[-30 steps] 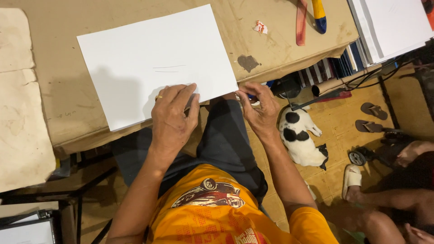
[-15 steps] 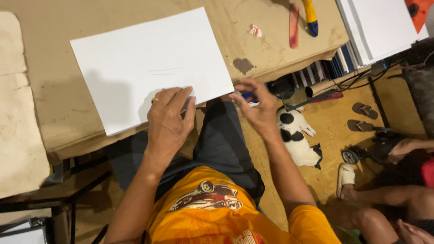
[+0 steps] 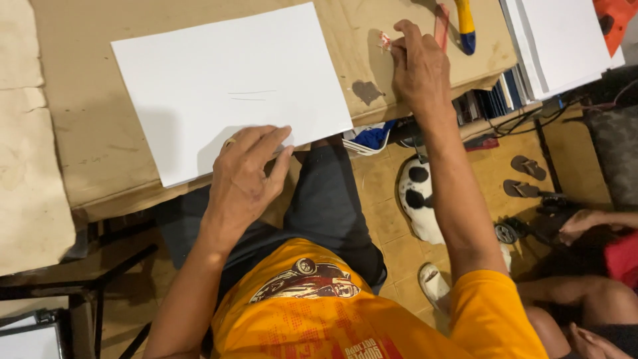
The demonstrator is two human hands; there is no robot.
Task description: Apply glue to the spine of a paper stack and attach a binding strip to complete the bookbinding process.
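Now my right hand [image 3: 417,66] is up at the small pinkish scrap [image 3: 385,41], fingertips closing on it.

So far the white sheet [image 3: 229,90] carries only two faint pencil lines; the rest is blank. My left hand [image 3: 247,178] lies flat and open on its near edge, gripping nothing. Half a second ago the right hand sat low by the brown board's [image 3: 86,133] edge; it has since reached up.

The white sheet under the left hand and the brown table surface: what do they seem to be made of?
The white sheet looks like matte paper or thin card: flat, no shine, with crisp straight edges and faint pencil-like lines. The left hand presses its near edge. The table surface looks like unfinished brown hardboard or cardboard: dull, stained and worn at the edge; which one is unclear.
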